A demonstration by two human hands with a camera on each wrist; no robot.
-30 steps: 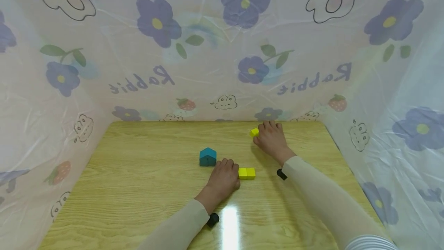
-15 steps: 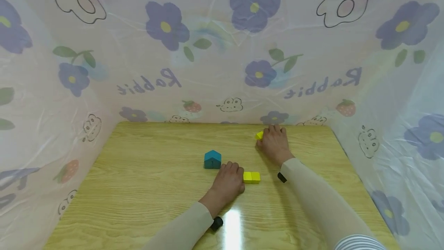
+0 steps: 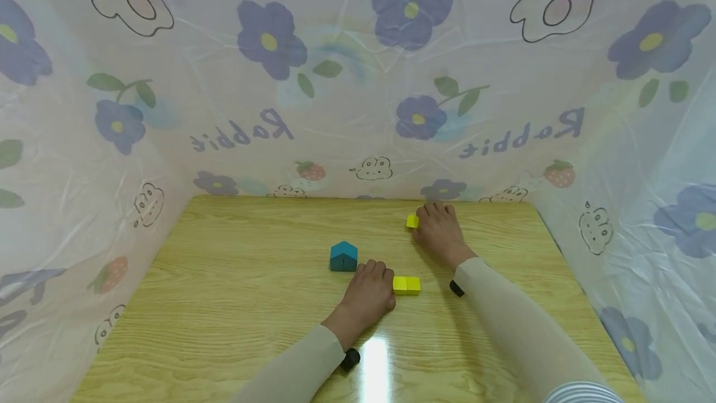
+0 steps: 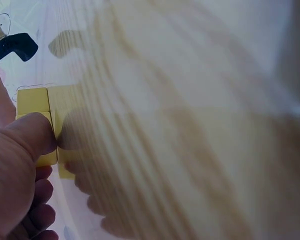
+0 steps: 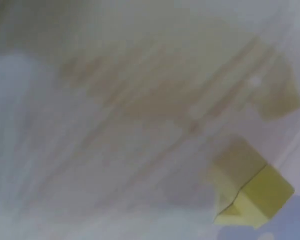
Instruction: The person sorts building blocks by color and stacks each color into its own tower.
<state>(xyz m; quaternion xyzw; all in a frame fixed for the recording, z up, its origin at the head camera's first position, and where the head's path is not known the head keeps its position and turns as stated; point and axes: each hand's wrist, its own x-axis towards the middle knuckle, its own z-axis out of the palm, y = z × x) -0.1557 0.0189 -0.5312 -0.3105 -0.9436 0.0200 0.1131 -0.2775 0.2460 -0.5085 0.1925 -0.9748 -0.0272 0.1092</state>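
In the head view my left hand [image 3: 369, 294] grips the left end of a short row of yellow blocks [image 3: 406, 285]. The left wrist view has its thumb pressed on a yellow block [image 4: 33, 100], other fingers curled below. My right hand [image 3: 440, 229], farther back and to the right, holds another yellow block [image 3: 412, 221] whose end sticks out on the left. In the right wrist view this yellow block [image 5: 268, 195] stands by its reflection, most of the hand out of frame. A teal house-shaped block [image 3: 344, 256] stands just beyond the left hand's fingers.
The glossy wood-grain table [image 3: 246, 291] reflects a bright strip of light near the front. A printed curtain [image 3: 335, 79] rises behind its back edge and along both sides. Black wrist devices [image 3: 350, 359] sit under the sleeves.
The yellow block at my right hand has turned, now showing a squarer end, and that hand shifted slightly left. The whole head view moved a little earlier; the left hand stays on its blocks.
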